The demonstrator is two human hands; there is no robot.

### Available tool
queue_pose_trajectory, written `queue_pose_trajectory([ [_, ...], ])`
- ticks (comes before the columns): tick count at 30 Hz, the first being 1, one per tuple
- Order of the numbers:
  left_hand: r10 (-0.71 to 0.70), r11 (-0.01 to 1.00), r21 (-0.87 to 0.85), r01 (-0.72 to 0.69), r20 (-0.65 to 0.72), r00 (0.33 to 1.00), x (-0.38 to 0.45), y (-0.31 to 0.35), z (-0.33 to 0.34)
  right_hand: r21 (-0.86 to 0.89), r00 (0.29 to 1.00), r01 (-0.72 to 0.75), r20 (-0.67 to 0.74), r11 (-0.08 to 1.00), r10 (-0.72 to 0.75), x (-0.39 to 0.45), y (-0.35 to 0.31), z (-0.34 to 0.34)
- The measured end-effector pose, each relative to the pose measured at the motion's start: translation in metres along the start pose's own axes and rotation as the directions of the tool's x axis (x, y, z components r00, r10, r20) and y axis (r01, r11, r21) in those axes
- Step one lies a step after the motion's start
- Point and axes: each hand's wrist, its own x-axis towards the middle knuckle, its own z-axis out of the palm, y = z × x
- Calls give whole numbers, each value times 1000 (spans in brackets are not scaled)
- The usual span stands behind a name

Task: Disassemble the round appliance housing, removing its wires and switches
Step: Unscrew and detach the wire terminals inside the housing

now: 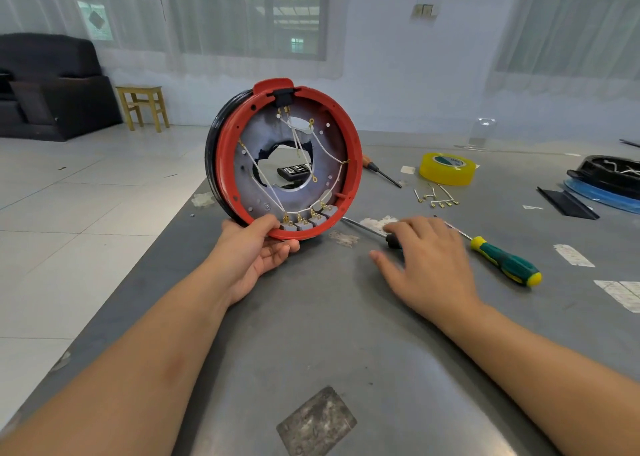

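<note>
Round housing (284, 159), centre of frame: held upright on the table (346, 334) by the left hand (258, 247), gripped at its lower rim. White wires (298, 144) and grey switches (306, 221) remain fitted. Loose removed wires (436, 197) lie right of centre. Right hand (429, 261), fingers relaxed, rests over a screwdriver (393, 239), not visibly grasped. Disassembly judged partial.

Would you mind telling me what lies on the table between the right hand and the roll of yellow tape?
In the head view, a loose bunch of white wires with brass terminals lies on the table between the right hand and the yellow tape roll.
</note>
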Motion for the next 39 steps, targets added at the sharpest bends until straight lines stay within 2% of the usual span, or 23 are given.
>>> queue_pose_trajectory([
  [5,25,1000,-9,-25,15,1000,0,-1,1,179,993,56,-110,982,-36,22,-70,19],
  [11,38,998,-51,-37,30,999,2,-3,-2,466,977,25,-197,884,76,54,-117,40],
  [15,51,997,-54,-49,25,998,6,-6,-2,483,970,-23,-200,875,136,66,-133,46],
  [23,56,997,-60,-55,13,998,9,-8,-2,569,981,-54,-121,821,149,69,-129,51],
  [28,50,997,-52,-49,15,999,9,-7,-2,570,981,-26,-143,821,131,68,-131,52],
  [31,48,998,-43,-47,17,999,8,-7,-2,612,972,-8,-180,791,148,69,-129,51],
  [39,51,997,-56,-53,-28,998,9,-5,-2,700,985,46,-152,713,85,55,-114,36],
])
